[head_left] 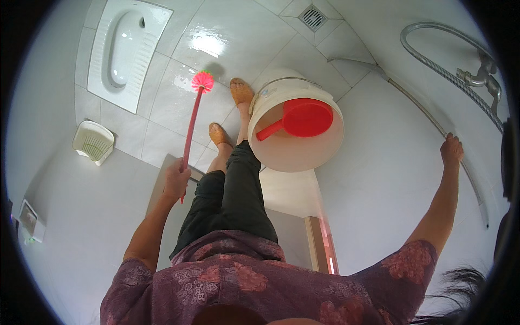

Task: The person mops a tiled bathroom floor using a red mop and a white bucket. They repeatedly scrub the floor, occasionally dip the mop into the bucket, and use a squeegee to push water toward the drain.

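Note:
My left hand (176, 180) is closed round the red handle of a toilet brush (190, 127). Its round pink bristle head points away from me, over the wet tiles near the squat toilet (122, 51). Out to the right, my right hand (452, 150) grips the metal pole of a long-handled floor squeegee (417, 104). The thin, flat grey head of that squeegee lies at the far end, by the foot of the right wall. Between my hands stands a white bucket (295, 154), with a red water dipper (307, 117) inside it.
A small pale wastebasket (94, 142) stands at the left wall, with a tissue holder (32, 221) nearer me. A floor drain (313, 18) is at the far end. A tap (479, 78) with a metal hose is on the right wall. My sandalled feet are beside the bucket.

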{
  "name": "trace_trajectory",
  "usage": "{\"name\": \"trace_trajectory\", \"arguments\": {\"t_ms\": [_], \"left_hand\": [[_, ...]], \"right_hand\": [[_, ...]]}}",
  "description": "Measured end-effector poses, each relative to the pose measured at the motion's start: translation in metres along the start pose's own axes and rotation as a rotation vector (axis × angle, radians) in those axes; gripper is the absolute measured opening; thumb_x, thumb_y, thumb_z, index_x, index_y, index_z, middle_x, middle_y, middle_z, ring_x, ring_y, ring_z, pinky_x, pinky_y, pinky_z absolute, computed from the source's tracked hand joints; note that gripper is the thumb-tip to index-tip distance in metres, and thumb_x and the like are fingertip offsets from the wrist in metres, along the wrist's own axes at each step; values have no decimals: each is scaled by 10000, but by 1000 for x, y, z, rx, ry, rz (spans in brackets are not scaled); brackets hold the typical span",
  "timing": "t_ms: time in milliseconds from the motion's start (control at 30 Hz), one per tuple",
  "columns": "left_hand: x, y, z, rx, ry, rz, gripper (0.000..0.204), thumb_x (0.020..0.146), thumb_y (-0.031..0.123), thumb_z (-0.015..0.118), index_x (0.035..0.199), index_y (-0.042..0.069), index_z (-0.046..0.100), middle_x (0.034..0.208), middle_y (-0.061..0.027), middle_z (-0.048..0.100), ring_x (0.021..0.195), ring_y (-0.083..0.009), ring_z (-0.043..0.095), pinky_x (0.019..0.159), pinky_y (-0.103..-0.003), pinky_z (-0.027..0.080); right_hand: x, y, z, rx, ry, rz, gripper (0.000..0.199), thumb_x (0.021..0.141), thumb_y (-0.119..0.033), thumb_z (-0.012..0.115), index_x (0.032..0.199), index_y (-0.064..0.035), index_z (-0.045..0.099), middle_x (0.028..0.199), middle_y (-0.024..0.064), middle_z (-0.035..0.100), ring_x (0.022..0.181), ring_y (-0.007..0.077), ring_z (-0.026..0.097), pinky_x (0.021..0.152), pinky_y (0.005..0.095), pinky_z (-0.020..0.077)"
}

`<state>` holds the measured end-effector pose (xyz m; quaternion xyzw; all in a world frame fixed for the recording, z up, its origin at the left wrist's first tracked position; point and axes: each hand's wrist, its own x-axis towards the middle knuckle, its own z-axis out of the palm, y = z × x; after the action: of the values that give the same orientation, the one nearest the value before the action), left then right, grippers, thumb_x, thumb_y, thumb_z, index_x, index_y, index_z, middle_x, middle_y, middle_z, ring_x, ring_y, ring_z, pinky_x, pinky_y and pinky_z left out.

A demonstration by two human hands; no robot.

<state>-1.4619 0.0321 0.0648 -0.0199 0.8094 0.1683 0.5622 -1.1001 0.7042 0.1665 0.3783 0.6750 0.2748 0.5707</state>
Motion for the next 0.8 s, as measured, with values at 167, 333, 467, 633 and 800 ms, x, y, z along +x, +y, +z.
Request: {"name": "trace_trajectory", "arguments": {"t_ms": [167,333,467,633,800], "left_hand": [[-5,2,2,64,-29,96,226,753,55,515,955,-36,561,613,-56,496,483,-114,485,426,-260,430],[-15,-9,-2,-154,-66,19,303,749,49,515,1033,-45,561,629,-46,497,490,-102,480,456,-250,431],[-15,-31,-20,-136,-19,96,275,728,63,513,974,-48,564,657,-97,530,505,-137,520,434,-284,457],[-14,-70,-68,-243,-43,132,308,750,45,511,1037,-50,567,670,-48,527,528,-96,485,431,-245,431],[-25,-118,-124,-246,15,145,311,750,25,502,1044,-56,560,660,-32,508,510,-82,457,427,-236,417]], "right_hand": [[-40,-3,37,170,-76,-136,192,833,-156,496,973,-29,530,919,184,606,822,351,616,726,434,507],[-135,-88,12,1052,-600,32,174,810,-177,549,860,-35,462,699,84,482,506,195,461,424,352,423],[-175,-166,-56,1433,-766,122,199,810,-152,530,747,-33,382,558,56,399,404,148,408,306,325,313],[-183,-248,-132,2079,-874,-204,36,807,-5,439,835,-26,445,571,76,436,428,162,454,365,310,396],[-198,-380,-187,1932,-307,-385,39,788,-43,483,797,-25,449,546,69,444,428,158,445,358,310,333]]}}
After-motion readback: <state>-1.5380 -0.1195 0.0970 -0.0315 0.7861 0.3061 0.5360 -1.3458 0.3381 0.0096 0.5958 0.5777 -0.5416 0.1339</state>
